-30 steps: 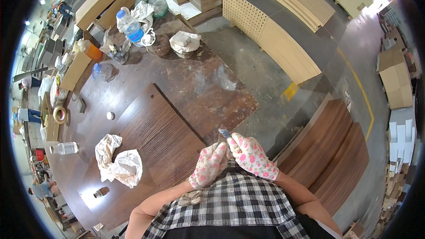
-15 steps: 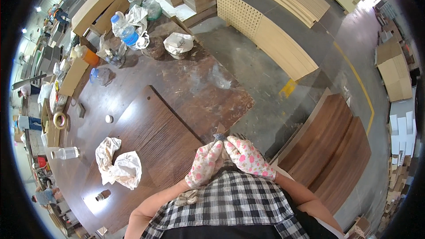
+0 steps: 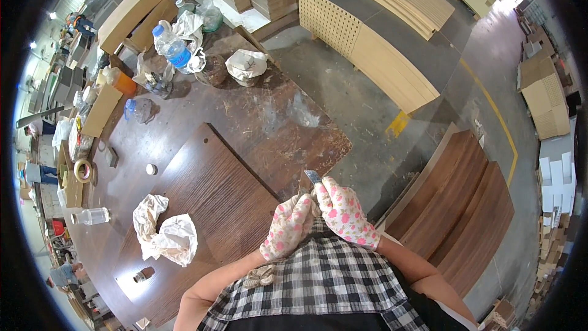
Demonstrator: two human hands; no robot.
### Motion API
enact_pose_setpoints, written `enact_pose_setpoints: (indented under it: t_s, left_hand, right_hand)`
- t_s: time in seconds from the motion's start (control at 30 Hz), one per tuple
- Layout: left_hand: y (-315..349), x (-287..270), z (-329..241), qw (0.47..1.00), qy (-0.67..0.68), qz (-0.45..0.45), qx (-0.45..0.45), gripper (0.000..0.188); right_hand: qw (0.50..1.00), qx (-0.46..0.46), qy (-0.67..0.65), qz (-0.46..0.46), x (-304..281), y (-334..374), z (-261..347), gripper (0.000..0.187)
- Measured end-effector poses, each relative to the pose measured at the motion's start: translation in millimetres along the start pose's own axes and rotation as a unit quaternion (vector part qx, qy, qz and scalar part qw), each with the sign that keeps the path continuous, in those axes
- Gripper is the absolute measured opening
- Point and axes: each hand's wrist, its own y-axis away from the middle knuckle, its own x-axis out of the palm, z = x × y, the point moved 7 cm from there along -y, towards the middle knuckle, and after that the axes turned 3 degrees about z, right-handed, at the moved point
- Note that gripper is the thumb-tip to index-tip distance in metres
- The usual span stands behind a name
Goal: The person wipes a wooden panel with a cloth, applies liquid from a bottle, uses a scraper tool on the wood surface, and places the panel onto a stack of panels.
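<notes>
Blade (image 3: pixel 312 176): small, flat, grey metal, squared tip, points up and away from chest; lower part hidden in gloves. Sits at near corner of dark wood panel (image 3: pixel 208 196), over table (image 3: pixel 275 122) edge.

Right hand (image 3: pixel 344 213): white glove with pink flowers, fingers curled tight around blade's base. Left hand (image 3: pixel 288 227): same glove, fingers bent, pressed against right hand; whether it grips blade, cannot tell.

Crumpled rag (image 3: pixel 164 233) lies on panel, well left of hands. Water bottle (image 3: pixel 171 49) at table's far end.
</notes>
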Motion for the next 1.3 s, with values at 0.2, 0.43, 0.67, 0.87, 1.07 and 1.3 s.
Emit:
enact_pose_setpoints:
  t_s: [0.2,0.43,0.67,0.87,1.07,1.3]
  left_hand:
    - [-1,-1,4,0.999,0.029,-0.019,-0.002,0.024]
    - [-3,-3,6,0.999,0.034,-0.015,-0.013,0.024]
    - [-5,-5,8,0.998,0.051,-0.014,-0.038,0.025]
    - [-8,-3,-6,1.000,0.015,0.001,-0.017,0.029]
    - [-11,-2,-1,1.000,0.022,-0.001,-0.015,0.027]
    - [-14,-5,1,1.000,0.002,-0.006,-0.005,0.023]
  right_hand:
    - [0.998,0.018,-0.017,0.050,10,3,-8,0.020]
    - [0.993,0.048,-0.038,0.096,12,1,-11,0.021]
    - [0.982,0.058,-0.043,0.174,17,2,-11,0.024]
    - [0.993,0.088,-0.078,0.000,5,6,-17,0.027]
    - [0.995,0.074,-0.014,0.067,3,-4,-10,0.016]
    - [0.981,0.095,-0.049,0.162,11,0,-14,0.017]
